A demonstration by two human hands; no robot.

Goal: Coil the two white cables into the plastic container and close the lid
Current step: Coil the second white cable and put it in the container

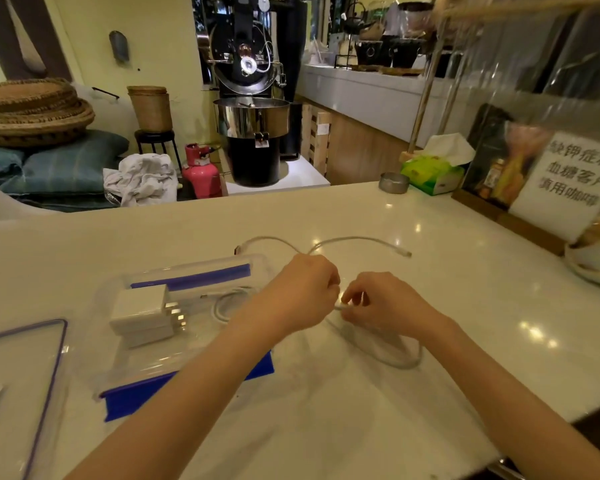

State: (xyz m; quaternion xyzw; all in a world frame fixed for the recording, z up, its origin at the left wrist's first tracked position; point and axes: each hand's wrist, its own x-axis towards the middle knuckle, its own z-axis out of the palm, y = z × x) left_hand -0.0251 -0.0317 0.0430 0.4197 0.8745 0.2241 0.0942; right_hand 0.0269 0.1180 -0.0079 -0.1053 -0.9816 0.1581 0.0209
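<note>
Head view, the only one. We see a white bench (326, 410) filling the lower half of the frame, w/ both bare forearms reaching in from the bottom edge to the centre.

Left hand (305, 292) sits centre frame, fingers curled in and pressed together on a white cable (388, 355). Right hand (371, 299) is just right of it, nearly touching, thumb and fingertips pinching the same cable at the spot between the two hands. From there the cable runs two ways: one loop lies on the bench below the right hand, lower right of centre; the other part crosses over itself above the hands and spreads into two arcs, w/ one plug end pointing right, approx. mid-frame, and the other end near the top corner of the box.

Plastic container (146, 362) is left of the hands, clear w/ blue clip flaps on its near and far sides, open. Inside it: a second white cable (222, 306), coiled, in the right part next to the left wrist, and a white charger block (142, 313) w/ metal pins, in the left part. The left forearm crosses over the container's near right corner.

The lid (21, 375), clear w/ a purple seal line, lies flat on the bench at the left edge of the frame, apart from the container.
</note>
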